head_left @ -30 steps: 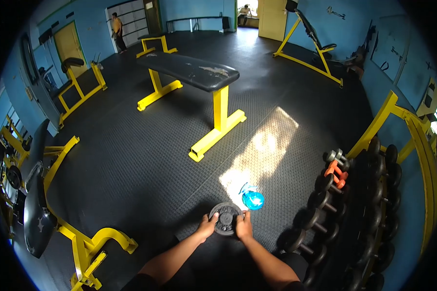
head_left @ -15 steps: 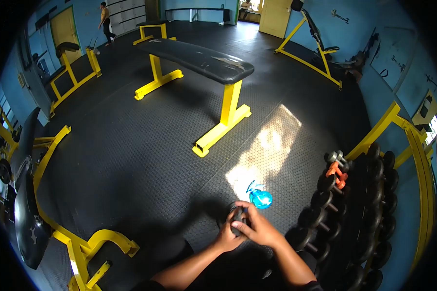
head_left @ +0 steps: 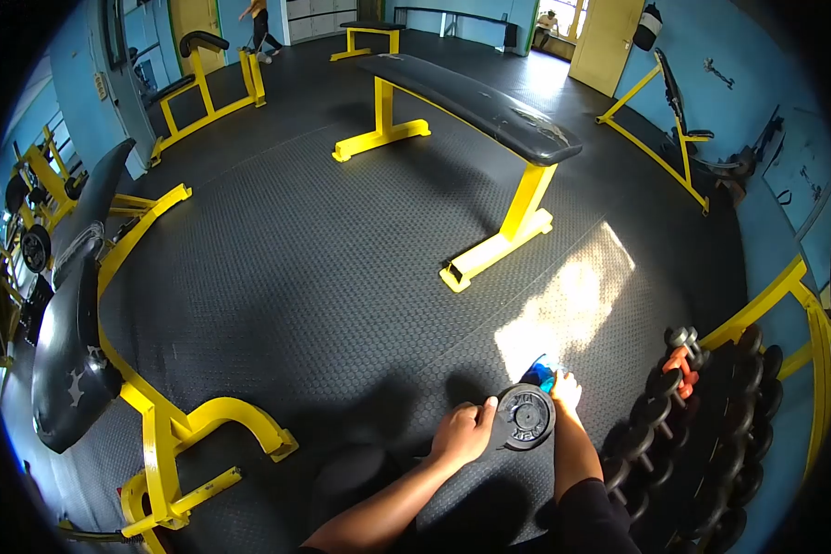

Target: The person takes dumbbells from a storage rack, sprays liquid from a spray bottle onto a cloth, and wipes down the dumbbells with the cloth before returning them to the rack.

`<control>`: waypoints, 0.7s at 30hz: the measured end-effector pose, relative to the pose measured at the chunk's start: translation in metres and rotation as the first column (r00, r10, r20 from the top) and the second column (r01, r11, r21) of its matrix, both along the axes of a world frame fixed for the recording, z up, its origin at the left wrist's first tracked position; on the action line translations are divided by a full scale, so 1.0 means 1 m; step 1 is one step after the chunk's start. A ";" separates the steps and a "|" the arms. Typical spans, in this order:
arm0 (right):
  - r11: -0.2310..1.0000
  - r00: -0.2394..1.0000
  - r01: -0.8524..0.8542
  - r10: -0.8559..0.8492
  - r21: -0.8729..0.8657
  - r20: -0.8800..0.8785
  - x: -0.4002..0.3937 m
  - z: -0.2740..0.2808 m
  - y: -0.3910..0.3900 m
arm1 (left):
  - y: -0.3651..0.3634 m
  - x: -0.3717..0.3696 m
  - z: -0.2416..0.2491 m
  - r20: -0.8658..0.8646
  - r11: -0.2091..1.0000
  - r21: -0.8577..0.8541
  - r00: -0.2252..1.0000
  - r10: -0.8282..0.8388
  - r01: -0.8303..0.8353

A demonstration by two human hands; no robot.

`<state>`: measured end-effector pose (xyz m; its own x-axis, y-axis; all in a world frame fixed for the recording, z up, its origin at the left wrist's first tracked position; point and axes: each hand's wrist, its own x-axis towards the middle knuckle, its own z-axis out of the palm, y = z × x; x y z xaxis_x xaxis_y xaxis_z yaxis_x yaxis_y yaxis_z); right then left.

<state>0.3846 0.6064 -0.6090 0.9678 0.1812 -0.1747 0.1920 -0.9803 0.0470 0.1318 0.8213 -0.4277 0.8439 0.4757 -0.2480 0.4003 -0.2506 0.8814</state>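
Note:
A round black weight plate point(head_left: 528, 417) with raised lettering faces the camera at the lower middle. My left hand point(head_left: 464, 432) grips its left edge, thumb on the near face and fingers curled behind. My right hand point(head_left: 566, 390) is just above and right of the plate, bright in the sunlight, its fingers bent beside a blue bottle point(head_left: 540, 373). The plate partly covers the bottle. Whether the right fingers grip the bottle or only touch it is hard to tell.
A black bench point(head_left: 471, 102) on yellow legs stands ahead. Dumbbells point(head_left: 651, 415) fill a rack at the right. A yellow-framed seat machine point(head_left: 162, 452) is at the left. One person point(head_left: 259, 28) walks at the back; another point(head_left: 547, 23) sits by the doorway.
The view has turned left. The dark object held between both hands now shows as a plate in my left hand. My right hand has moved off it to the bottle.

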 end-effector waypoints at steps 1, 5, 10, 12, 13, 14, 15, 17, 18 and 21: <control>0.999 0.998 -0.040 0.040 0.000 -0.039 0.003 0.002 -0.001 | 0.000 0.000 0.000 0.008 0.997 0.063 0.999 -0.038 0.037; 0.981 0.987 -0.028 0.057 0.191 -0.147 0.005 0.044 -0.013 | 0.005 0.002 0.007 -0.073 0.978 0.106 0.982 -0.173 0.180; 0.809 0.997 -0.067 0.071 0.585 0.016 -0.037 0.150 -0.020 | 0.005 0.002 -0.008 0.058 0.942 -0.040 0.942 -0.331 0.333; 0.418 0.976 -0.189 0.183 0.888 0.122 -0.084 0.201 -0.026 | 0.001 0.007 -0.024 0.286 0.870 0.125 0.823 -0.491 0.476; 0.476 0.970 -0.189 0.227 0.859 0.087 -0.104 0.214 -0.030 | 0.000 0.007 -0.010 0.188 0.839 0.105 0.817 -0.545 0.535; 0.530 0.961 -0.191 0.271 0.826 0.049 -0.123 0.219 -0.034 | -0.001 0.007 0.005 0.087 0.806 0.079 0.801 -0.592 0.587; 0.395 0.956 -0.079 0.289 0.915 -0.043 -0.143 0.215 -0.029 | -0.005 0.006 0.004 0.087 0.799 0.082 0.794 -0.601 0.596; 0.246 0.926 0.113 0.324 0.963 -0.192 -0.173 0.210 -0.013 | -0.014 0.002 -0.004 0.217 0.805 0.162 0.775 -0.593 0.571; 0.243 0.908 0.184 0.329 0.952 -0.259 -0.180 0.208 -0.009 | -0.014 0.001 -0.012 0.199 0.747 0.229 0.721 -0.663 0.624; 0.437 0.757 0.222 0.486 0.872 -0.436 -0.163 0.197 -0.016 | -0.020 -0.003 -0.036 0.159 0.694 -0.016 0.687 -0.709 0.720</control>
<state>0.2215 0.5909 -0.4117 0.6661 0.6814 -0.3033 -0.0436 -0.3704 -0.9279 0.1293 0.8014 -0.4635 0.9469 -0.2989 -0.1187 0.0079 -0.3473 0.9377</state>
